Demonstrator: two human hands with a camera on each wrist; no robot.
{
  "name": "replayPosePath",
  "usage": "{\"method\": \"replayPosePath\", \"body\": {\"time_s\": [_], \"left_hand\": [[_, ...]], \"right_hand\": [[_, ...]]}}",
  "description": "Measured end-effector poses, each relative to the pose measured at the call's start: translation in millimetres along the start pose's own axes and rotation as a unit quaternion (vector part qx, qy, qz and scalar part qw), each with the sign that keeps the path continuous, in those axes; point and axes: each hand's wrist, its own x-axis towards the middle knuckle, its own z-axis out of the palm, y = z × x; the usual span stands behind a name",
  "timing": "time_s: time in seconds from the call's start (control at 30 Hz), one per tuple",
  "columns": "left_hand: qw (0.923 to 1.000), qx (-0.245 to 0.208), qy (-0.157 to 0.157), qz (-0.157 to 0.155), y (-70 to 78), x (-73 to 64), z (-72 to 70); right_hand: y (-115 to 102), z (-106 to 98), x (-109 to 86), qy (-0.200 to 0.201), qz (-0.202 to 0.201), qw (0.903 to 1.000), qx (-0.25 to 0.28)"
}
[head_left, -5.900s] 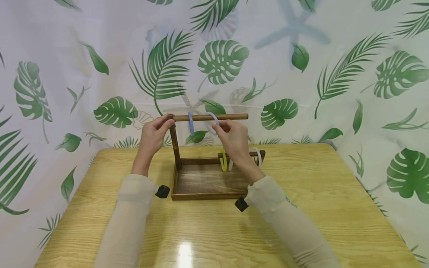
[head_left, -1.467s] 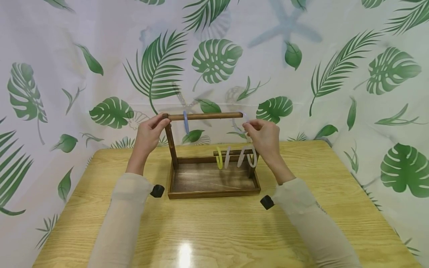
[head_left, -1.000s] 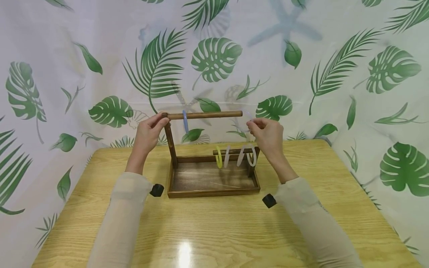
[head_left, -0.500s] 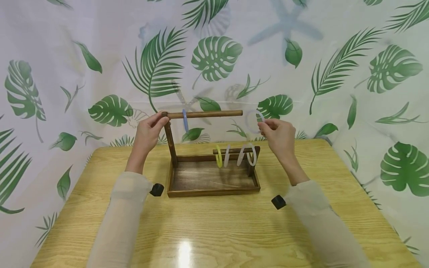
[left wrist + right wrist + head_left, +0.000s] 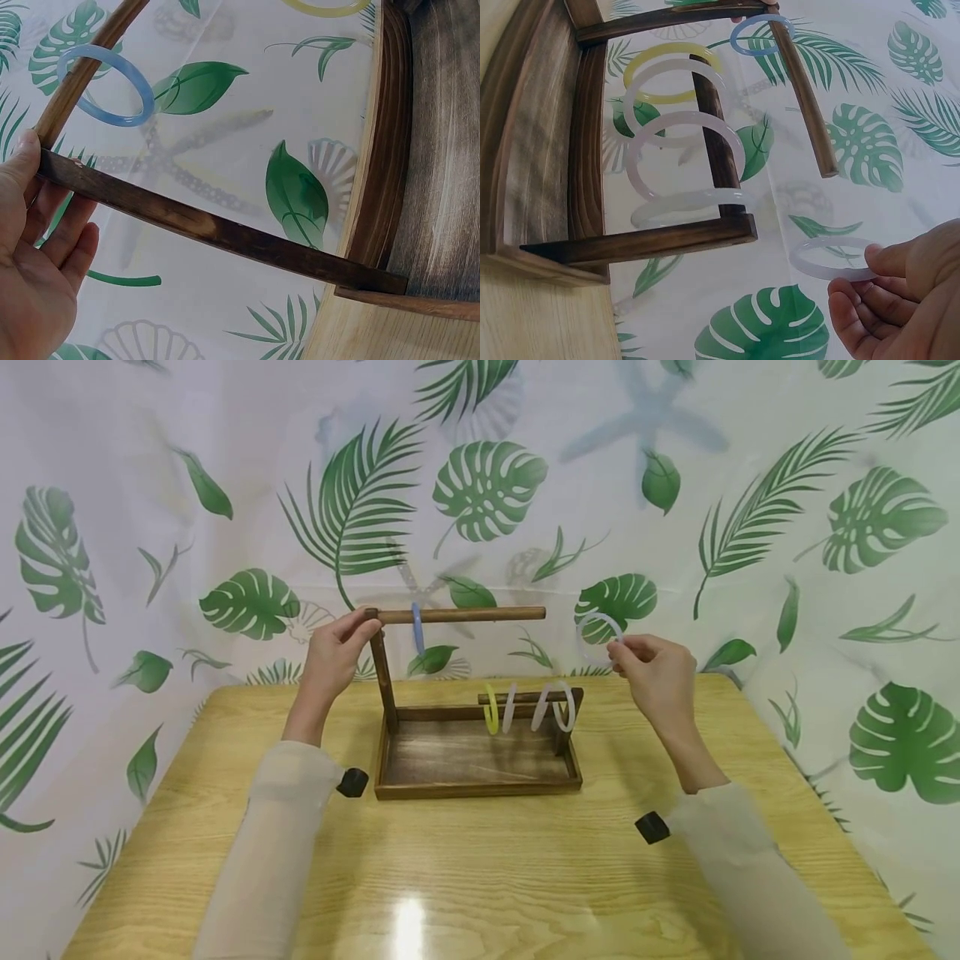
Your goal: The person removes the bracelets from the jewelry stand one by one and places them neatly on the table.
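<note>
My right hand (image 5: 660,681) pinches a pale translucent bangle (image 5: 829,259) between thumb and fingers, in the air off the free end of the upper rod (image 5: 480,614). My left hand (image 5: 333,656) grips the top corner of the wooden stand, where its tall post (image 5: 202,229) meets that rod. A blue bangle (image 5: 417,628) hangs on the upper rod near the left hand. From the lower rod (image 5: 718,142) hang a yellow bangle (image 5: 491,710) and several whitish ones, among them a pinkish-white bangle (image 5: 686,116).
The stand's shallow wooden tray (image 5: 480,791) sits on the wood-grain table (image 5: 465,868). Behind the table hangs a white cloth (image 5: 262,435) printed with green leaves. The short post (image 5: 652,240) of the lower rod rises at the tray's right end.
The right hand has slid the pale bangle along the upper rod, off its free end, then carried it further right. The left hand has kept its grip on the stand's corner.
</note>
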Motion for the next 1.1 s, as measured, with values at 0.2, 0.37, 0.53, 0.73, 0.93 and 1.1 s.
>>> {"method": "replayPosePath", "body": {"time_s": [0.2,0.37,0.53,0.73,0.93,1.1], "left_hand": [[1.0,-0.006,0.0,-0.001,-0.6,0.1,0.2],[1.0,-0.005,-0.001,-0.003,0.0,0.2,-0.1],[1.0,0.002,0.0,-0.004,0.1,0.0,0.0],[0.9999,0.009,-0.004,-0.004,-0.6,0.4,-0.4],[0.9999,0.007,-0.006,-0.009,0.4,-0.2,-0.2],[0.9999,0.007,-0.007,-0.014,-1.3,0.8,-0.9]], "right_hand": [[3,-15,-9.1,-0.012,0.017,0.9997,0.013],[9,-26,-16.1,-0.015,0.023,0.9996,-0.007],[14,-34,-22.2,-0.014,0.017,0.9997,-0.011],[19,-43,-29.0,-0.009,0.003,0.9997,-0.024],[21,-50,-35.0,-0.013,0.004,0.9994,-0.032],[22,-54,-39.7,-0.013,0.002,0.9988,-0.047]]}}
